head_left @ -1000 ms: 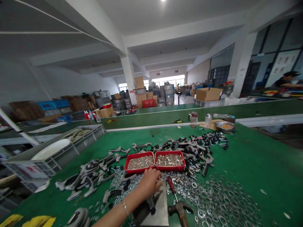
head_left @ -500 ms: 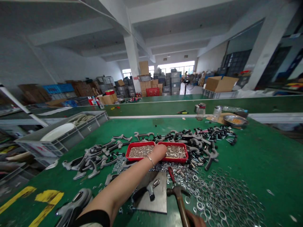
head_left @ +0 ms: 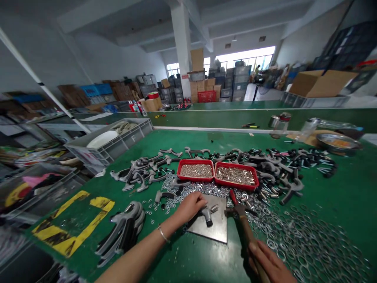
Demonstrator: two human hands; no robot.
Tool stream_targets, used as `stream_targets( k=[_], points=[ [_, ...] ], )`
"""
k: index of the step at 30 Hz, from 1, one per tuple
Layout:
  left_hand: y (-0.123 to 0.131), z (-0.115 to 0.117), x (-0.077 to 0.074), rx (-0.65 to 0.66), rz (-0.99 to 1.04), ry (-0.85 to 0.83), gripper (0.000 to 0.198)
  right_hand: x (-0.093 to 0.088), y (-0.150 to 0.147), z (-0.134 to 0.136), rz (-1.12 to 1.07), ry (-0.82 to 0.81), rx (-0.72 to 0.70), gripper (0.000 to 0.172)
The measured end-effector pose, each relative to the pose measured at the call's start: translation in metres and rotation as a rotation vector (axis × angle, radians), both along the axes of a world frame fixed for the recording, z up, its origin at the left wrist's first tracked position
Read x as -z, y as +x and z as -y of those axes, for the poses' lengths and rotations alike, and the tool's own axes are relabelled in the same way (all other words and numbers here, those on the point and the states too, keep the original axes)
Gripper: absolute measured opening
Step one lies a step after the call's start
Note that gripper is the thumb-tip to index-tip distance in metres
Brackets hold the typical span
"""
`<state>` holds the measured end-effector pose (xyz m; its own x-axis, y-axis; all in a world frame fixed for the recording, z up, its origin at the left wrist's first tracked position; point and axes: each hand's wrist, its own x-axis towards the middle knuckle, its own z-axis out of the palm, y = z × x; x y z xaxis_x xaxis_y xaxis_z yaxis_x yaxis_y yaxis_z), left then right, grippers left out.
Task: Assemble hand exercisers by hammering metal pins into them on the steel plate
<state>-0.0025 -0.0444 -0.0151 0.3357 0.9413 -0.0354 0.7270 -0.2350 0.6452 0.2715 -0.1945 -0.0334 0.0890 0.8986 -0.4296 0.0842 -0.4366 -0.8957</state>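
while the green table [head_left: 324,196] spreads well beyond both hands, the work itself sits close under the fingers. far to the left of the left fingers stands a grey crate [head_left: 118,143], and a wide scatter of steel rings [head_left: 294,243] lies just ahead and to the right of the right fingers. just past the left fingertips are two red trays [head_left: 196,171] of small bright pieces. a steel plate [head_left: 218,230] lies flat beneath those fingertips. the right hand [head_left: 266,263] is wrapped shut round the handle of the hammer [head_left: 240,214]. its head sits low at the plate's far right edge, though i cannot tell whether it touches. the left hand [head_left: 190,206] has its fingers curled in, pinching one end of the small metal part [head_left: 207,215], which rests on the plate. i judge this to be the steadying step ahead of a strike, with the part held and the hammer gripped. a blow from here would call for the part lying flat and the left fingers well clear of the head.
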Motion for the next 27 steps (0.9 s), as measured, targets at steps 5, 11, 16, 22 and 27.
stream_targets(
  k=[5,11,16,22,27],
  points=[
    [0.004,-0.002,0.010,-0.007,-0.090,0.014,0.020,-0.025,-0.002,-0.014,0.239,0.132,-0.051,0.054],
    [0.011,-0.001,-0.004,0.200,-0.185,0.146,0.015,-0.035,-0.008,-0.018,0.303,0.141,-0.257,0.044],
    [0.005,0.023,-0.002,0.151,-0.223,0.271,0.086,-0.055,-0.012,-0.028,0.506,0.306,-0.407,0.035],
    [0.004,0.050,0.015,-0.011,-0.028,0.070,0.110,-0.069,-0.036,-0.048,0.672,0.329,-0.488,0.035],
    [0.005,0.045,0.011,-0.013,0.005,0.010,0.105,-0.040,-0.034,-0.065,0.546,0.189,-0.511,0.042]
  ],
)
